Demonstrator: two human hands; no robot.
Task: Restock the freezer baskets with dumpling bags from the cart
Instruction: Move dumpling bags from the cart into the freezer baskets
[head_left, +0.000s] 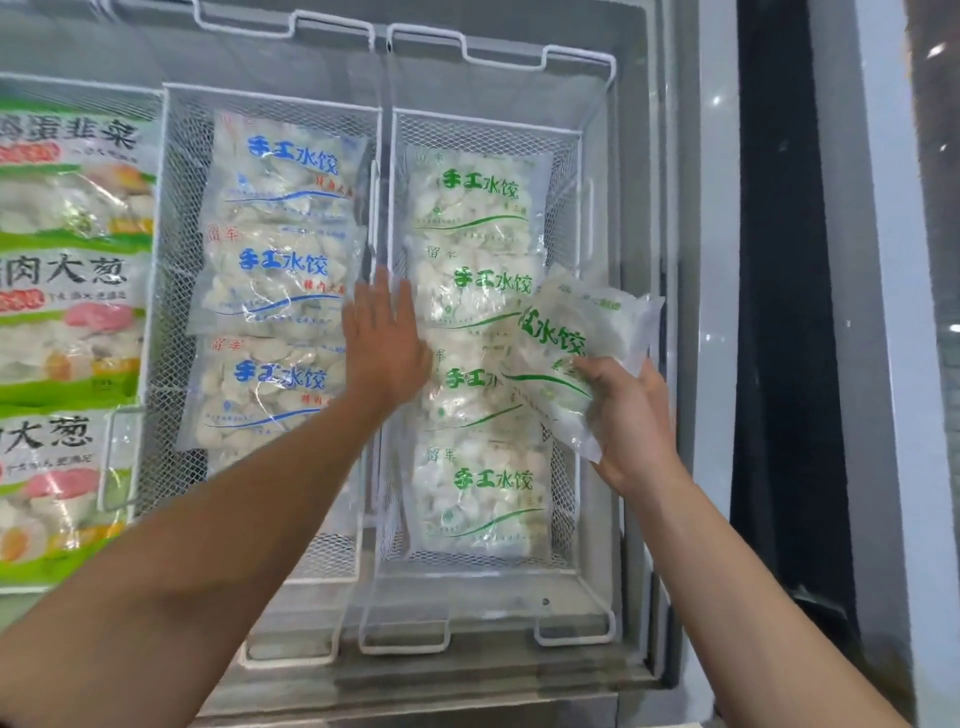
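The right hand (631, 421) has its fingers clamped on a green-lettered dumpling bag (576, 345), held tilted over the right basket (566, 136), which already has four matching bags. The left hand (382, 338), fingers straight and together, presses flat on that stack, probably steadying it to make room.

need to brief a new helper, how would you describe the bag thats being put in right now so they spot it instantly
Look in the open chest freezer at the rightmost wire basket, which holds the green-lettered bags. The bag in hand is over that basket's right side, gripped by the right hand. Unlike the flat row, it is tilted and lifted.
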